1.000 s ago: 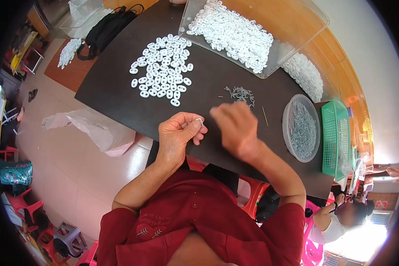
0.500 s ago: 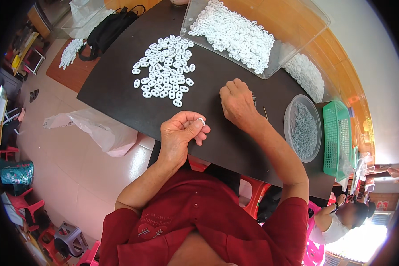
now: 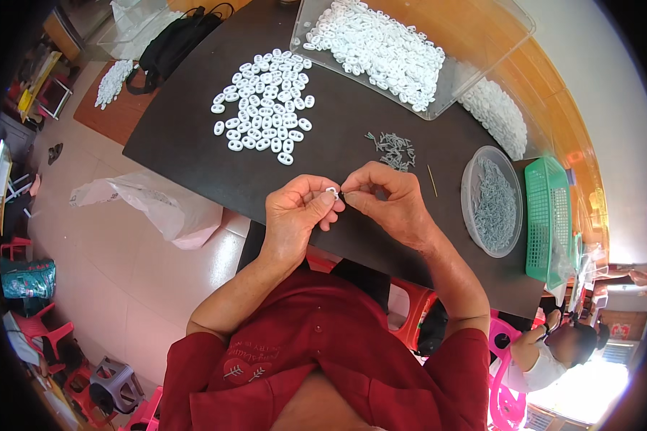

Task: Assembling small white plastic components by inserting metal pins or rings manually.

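Pinching a small white oval plastic piece (image 3: 331,191) between thumb and fingertips, our left hand (image 3: 295,215) is closed on it just above the near edge of the dark table (image 3: 194,151). At three o'clock from the piece, our right hand (image 3: 388,197) is closed in a fingertip pinch touching it; what it holds is too small to tell, perhaps a pin. To do this well, we judge both wrists should stay steady and the piece turned so its opening faces the right fingertips. At one o'clock lies a loose heap of small grey metal pins (image 3: 394,149). At eleven o'clock lies a spread of white oval pieces (image 3: 262,108). At three o'clock, further off, sits a round clear tub of grey pins (image 3: 492,201).
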A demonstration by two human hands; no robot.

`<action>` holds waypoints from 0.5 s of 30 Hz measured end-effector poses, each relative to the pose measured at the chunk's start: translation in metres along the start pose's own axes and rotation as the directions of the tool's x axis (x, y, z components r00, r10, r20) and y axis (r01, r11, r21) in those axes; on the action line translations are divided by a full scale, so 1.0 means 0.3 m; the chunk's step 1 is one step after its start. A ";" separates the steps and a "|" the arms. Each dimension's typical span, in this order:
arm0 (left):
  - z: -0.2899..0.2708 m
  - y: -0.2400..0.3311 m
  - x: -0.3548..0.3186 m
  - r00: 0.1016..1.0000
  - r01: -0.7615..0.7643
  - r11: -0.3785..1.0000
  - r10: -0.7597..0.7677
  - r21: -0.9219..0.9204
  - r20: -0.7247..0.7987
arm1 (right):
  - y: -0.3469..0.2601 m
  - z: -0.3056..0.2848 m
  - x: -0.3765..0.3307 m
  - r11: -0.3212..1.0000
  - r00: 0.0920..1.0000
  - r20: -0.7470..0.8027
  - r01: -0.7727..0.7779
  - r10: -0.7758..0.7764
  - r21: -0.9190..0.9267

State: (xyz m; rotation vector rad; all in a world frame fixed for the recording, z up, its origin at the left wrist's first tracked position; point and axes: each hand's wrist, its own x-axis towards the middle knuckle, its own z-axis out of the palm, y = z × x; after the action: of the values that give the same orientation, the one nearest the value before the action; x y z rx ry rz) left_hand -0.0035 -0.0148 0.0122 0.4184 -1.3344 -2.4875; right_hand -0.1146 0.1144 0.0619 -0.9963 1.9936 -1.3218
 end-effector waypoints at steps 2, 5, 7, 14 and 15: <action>-0.002 0.003 -0.009 1.000 -0.005 1.000 0.005 0.007 0.009 | -0.004 0.013 -0.001 0.999 1.000 -0.012 0.016 -0.015 0.051; -0.002 0.002 -0.011 0.999 -0.027 0.999 0.026 0.030 0.021 | -0.005 0.021 -0.002 0.997 1.000 -0.014 0.018 -0.016 0.077; 0.000 0.000 -0.012 0.999 -0.047 0.998 0.046 0.043 0.025 | -0.012 0.022 -0.002 0.998 1.000 -0.009 -0.001 0.002 0.064; 0.009 0.001 -0.026 0.997 -0.076 0.983 0.075 0.165 0.008 | -0.015 0.022 -0.008 0.999 1.000 -0.003 -0.024 0.024 0.032; 0.009 0.000 -0.026 0.996 -0.091 0.980 0.091 0.177 0.010 | -0.017 0.023 -0.009 0.999 1.000 -0.002 -0.024 0.024 0.031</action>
State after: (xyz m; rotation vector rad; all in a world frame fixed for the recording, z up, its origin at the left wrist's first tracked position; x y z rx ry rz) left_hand 0.0027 -0.0099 0.0146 0.3847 -1.5461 -2.3048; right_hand -0.1065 0.1117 0.0643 -0.9541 1.9747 -1.3383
